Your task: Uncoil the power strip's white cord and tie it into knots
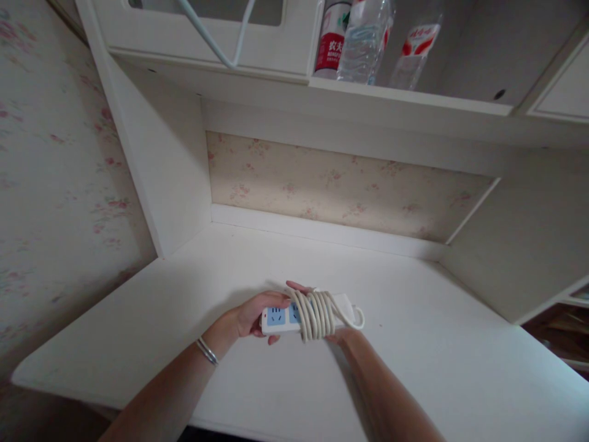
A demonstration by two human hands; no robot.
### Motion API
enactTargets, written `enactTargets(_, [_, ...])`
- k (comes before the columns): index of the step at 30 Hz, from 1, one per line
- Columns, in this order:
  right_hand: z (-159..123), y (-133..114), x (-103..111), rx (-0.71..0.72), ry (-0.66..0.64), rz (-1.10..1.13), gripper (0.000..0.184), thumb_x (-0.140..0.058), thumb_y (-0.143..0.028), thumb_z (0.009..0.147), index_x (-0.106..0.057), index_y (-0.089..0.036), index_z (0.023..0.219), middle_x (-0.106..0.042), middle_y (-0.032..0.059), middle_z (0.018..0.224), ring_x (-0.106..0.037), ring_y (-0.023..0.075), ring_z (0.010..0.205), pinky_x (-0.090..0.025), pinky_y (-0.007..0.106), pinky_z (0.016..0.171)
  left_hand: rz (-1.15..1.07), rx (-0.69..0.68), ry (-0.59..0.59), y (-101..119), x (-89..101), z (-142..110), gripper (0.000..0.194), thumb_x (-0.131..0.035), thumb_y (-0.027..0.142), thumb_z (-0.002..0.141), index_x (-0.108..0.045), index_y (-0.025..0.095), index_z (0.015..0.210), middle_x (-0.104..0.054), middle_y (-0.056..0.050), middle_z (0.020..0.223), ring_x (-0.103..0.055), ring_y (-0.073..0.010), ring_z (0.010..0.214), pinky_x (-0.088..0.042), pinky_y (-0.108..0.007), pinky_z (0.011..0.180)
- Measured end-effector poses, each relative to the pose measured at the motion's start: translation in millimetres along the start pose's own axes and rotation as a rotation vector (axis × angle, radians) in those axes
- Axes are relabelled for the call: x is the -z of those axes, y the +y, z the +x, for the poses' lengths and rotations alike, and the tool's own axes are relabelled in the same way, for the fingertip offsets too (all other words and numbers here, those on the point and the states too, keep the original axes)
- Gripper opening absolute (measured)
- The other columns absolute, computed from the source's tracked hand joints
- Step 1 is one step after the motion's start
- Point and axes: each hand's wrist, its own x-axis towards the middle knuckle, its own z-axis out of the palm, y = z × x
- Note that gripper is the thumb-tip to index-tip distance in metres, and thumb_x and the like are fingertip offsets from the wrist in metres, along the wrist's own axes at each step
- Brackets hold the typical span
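Note:
A white power strip [286, 329] with light blue socket faces is held over the desk, its cream cord [317, 316] wound round it in several coils. My left hand [257, 312] grips the strip's left end, the thumb lying along the top near the sockets. Under the coiled part, my right hand [343, 337] supports the strip from below and its near side; most of its fingers are hidden. Fingertips show past the strip's far edge. At the right end, a loop of cord [360, 318] sticks out.
The white desk [221, 264] has a side panel [170, 159] at left and another [534, 233] at right. Overhead, a shelf [414, 98] holds a red-labelled bottle [330, 46] and clear plastic bottles [361, 46]. A pale blue cord [216, 46] hangs from above.

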Motion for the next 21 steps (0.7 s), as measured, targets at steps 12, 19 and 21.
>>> enactTargets(12, [-3, -6, 15, 0.029, -0.12, 0.248, 0.049, -0.069, -0.039, 0.07, -0.06, -0.023, 0.115, -0.055, 0.0092, 0.126, -0.055, 0.0241, 0.109, -0.038, 0.042, 0.095, 0.253, 0.128, -0.007, 5, -6.5, -5, 0.03, -0.057, 0.042, 0.076, -0.063, 0.012, 0.08, -0.059, -0.002, 0.053, -0.054, -0.012, 0.036, -0.018, -0.018, 0.025])
enactTargets(19, [0, -15, 43, 0.218, 0.237, 0.061, 0.028, -0.072, -0.032, 0.068, -0.067, -0.02, 0.093, -0.068, 0.0077, 0.101, -0.061, 0.0199, 0.09, -0.045, 0.034, 0.081, 0.192, 0.149, 0.144, 4, 4.9, 1, 0.04, -0.054, 0.049, 0.075, -0.063, 0.01, 0.079, -0.06, -0.003, 0.055, -0.053, -0.0117, 0.036, -0.014, -0.02, 0.028])
enactTargets(21, [3, -15, 47, 0.314, 0.348, -0.008, 0.023, -0.071, -0.034, 0.069, -0.067, -0.019, 0.087, -0.069, 0.0074, 0.095, -0.06, 0.0188, 0.085, -0.045, 0.031, 0.075, 0.148, 0.135, 0.215, 5, 7.9, 3, 0.041, -0.055, 0.049, 0.074, -0.064, 0.009, 0.079, -0.06, -0.004, 0.056, -0.053, -0.0115, 0.037, -0.016, -0.02, 0.029])
